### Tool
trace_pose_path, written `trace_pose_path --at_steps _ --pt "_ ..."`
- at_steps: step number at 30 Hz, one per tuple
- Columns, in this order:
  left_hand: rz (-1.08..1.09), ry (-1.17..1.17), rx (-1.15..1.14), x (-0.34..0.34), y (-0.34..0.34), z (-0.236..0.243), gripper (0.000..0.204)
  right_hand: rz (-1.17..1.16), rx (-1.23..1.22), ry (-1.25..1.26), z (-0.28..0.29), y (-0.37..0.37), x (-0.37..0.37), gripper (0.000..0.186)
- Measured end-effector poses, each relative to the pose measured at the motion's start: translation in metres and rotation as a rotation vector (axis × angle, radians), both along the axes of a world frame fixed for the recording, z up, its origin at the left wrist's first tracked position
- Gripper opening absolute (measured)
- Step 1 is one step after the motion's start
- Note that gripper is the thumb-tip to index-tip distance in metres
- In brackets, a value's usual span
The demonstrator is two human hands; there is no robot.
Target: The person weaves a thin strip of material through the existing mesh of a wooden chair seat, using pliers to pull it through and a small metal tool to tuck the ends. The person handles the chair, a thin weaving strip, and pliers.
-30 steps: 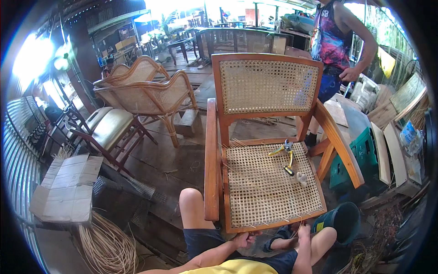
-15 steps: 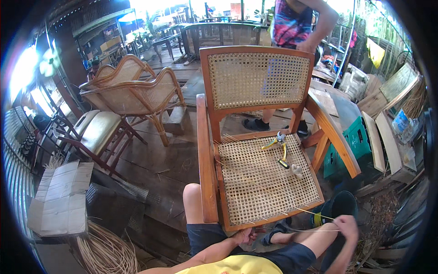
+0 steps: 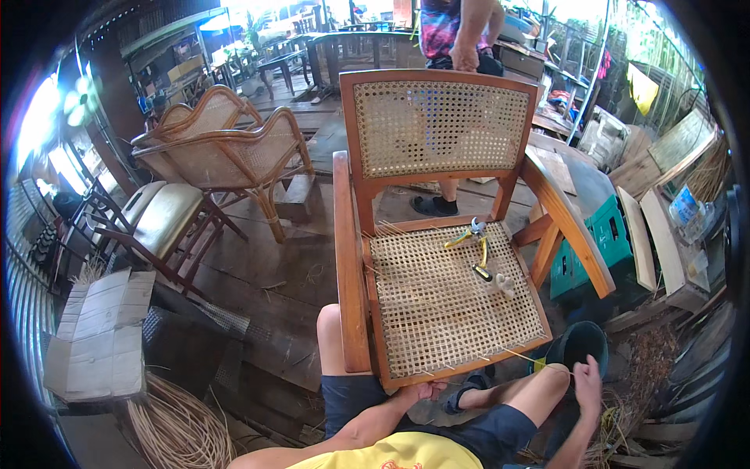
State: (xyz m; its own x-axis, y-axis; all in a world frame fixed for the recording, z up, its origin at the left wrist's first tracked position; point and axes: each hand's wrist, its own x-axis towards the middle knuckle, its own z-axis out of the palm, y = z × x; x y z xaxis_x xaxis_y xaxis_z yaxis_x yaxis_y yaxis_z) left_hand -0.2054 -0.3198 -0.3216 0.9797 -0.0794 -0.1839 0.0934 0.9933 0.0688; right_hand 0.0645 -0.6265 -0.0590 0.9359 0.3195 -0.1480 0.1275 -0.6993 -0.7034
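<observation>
two bare hands are working near the front edge of the wooden armchair (image 3: pixel 353 258), which is occupying the centre of the frame. the right hand (image 3: pixel 587 383), at the lower right, is closing its fingers around a pale cane strand (image 3: pixel 519 355), and that strand is running from the front of the seat toward the hand, just beside the right knee. the left hand (image 3: pixel 426 391), at the lower centre, is curling just below the front rail; i cannot tell whether it is grasping anything there, since the chair is partly hiding it.

the woven cane seat (image 3: pixel 422 301) is facing up between the armrests, with loose strand ends poking out along its back and left edges and short pegs standing along its front. on the seat, right of its middle, yellow-handled pliers (image 3: pixel 483 250) are lying near a small pale lump (image 3: pixel 504 286).

farther out, a dark green bucket (image 3: pixel 598 338) is standing behind the right knee, and green crates (image 3: pixel 594 246) are sitting at the right. a coil of cane (image 3: pixel 176 426) is lying at the lower left, beneath flattened cardboard (image 3: pixel 101 336). a cushioned chair (image 3: pixel 168 219) and rattan armchairs (image 3: pixel 226 156) are standing at the left and upper left. another person (image 3: pixel 441 35) is standing behind the chair's backrest, at the upper centre.
</observation>
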Motion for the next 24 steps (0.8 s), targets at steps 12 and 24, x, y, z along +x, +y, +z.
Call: trace_pose_path --at_steps 12,24 --pt "0.077 -0.206 -0.069 0.007 -0.004 0.014 0.039 0.062 -0.391 -0.055 -0.092 0.119 0.022 0.088" --pt "0.128 -0.424 -0.173 0.013 -0.013 0.012 0.036 -0.003 -0.134 0.012 -0.102 0.133 0.029 0.092"
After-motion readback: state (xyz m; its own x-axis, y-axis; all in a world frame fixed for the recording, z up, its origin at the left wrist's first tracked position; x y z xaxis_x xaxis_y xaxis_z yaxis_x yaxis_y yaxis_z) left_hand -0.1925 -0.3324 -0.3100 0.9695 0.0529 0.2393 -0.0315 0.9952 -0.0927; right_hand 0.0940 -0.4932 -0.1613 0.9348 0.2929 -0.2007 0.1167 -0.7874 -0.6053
